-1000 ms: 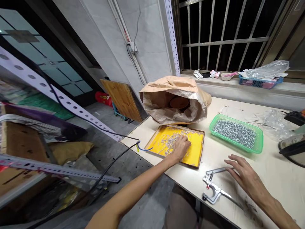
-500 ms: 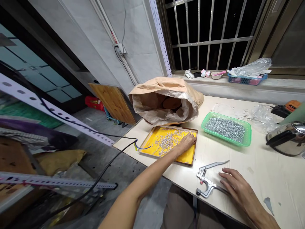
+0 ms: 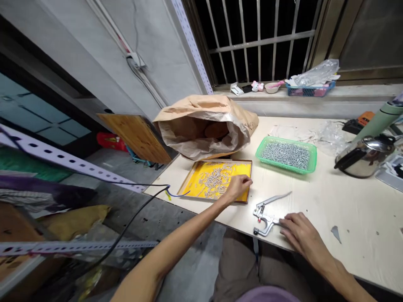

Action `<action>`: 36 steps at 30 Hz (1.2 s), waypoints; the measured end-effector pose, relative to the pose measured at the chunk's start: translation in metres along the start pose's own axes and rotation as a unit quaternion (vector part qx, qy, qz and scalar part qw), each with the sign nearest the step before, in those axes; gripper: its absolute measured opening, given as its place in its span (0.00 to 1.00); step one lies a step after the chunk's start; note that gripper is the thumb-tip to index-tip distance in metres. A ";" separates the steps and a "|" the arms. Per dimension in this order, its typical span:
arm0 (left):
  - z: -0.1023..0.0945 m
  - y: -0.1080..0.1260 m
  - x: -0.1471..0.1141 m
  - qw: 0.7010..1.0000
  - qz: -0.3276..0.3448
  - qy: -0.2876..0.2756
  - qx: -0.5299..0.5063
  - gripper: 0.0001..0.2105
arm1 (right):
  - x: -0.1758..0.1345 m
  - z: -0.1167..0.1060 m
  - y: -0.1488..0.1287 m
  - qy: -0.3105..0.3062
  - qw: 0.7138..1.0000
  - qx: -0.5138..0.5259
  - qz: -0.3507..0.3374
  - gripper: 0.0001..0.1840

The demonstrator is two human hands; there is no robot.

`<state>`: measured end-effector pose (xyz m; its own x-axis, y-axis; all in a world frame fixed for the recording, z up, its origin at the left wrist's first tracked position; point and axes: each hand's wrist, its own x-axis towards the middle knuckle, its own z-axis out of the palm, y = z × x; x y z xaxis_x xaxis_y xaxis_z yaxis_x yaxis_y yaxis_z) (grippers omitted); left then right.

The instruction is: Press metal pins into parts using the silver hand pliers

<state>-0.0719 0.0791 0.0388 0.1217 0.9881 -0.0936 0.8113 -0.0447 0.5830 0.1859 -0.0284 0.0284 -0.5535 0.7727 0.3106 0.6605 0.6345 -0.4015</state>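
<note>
My left hand (image 3: 238,186) is over the right side of a shallow tray (image 3: 181,191) with a yellow bottom. Its fingertips are pinched together, and what they hold is too small to make out. Small silvery metal pins (image 3: 217,178) lie scattered on the yellow. On the table near the front edge lies a pair of metal hand-press pliers (image 3: 266,222), its jaw to the left and handles spread. My right hand (image 3: 304,230) rests loosely at the lower handle, fingers stretched over its end, which they hide.
A green basket (image 3: 258,154) full of small metal pieces stands behind the pliers. A large open paper sack (image 3: 204,105) lies behind the tray. To the right are a steel kettle (image 3: 367,157) and a green bottle (image 3: 379,119). A black cable (image 3: 135,226) hangs at the left.
My left hand has lifted from the tray's far right part toward its right edge, fingers now pinched. My right hand has come closer over the pliers' handle. The view has shifted.
</note>
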 end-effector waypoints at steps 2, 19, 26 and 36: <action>0.007 0.003 -0.029 0.987 -0.066 -0.055 -0.137 0.08 | -0.002 0.000 0.002 -0.029 0.999 -0.019 0.005 0.12; 0.050 0.016 -0.094 0.933 -0.270 -0.163 -0.176 0.12 | -0.011 0.017 0.002 -0.049 0.995 -0.076 0.051 0.13; 0.046 0.016 -0.083 0.921 -0.261 -0.243 -0.159 0.12 | -0.006 0.017 0.005 -0.079 0.992 -0.090 0.048 0.08; 0.045 0.019 -0.081 0.916 -0.271 -0.257 -0.146 0.13 | 0.045 -0.003 0.036 -0.220 0.968 -0.114 0.038 0.50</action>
<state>-0.0406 -0.0085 0.0213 0.0595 0.6505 -0.7571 0.6541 0.5476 0.5219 0.1864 0.0293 0.0303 -0.6279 0.7675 -0.1295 0.7751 0.6015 -0.1935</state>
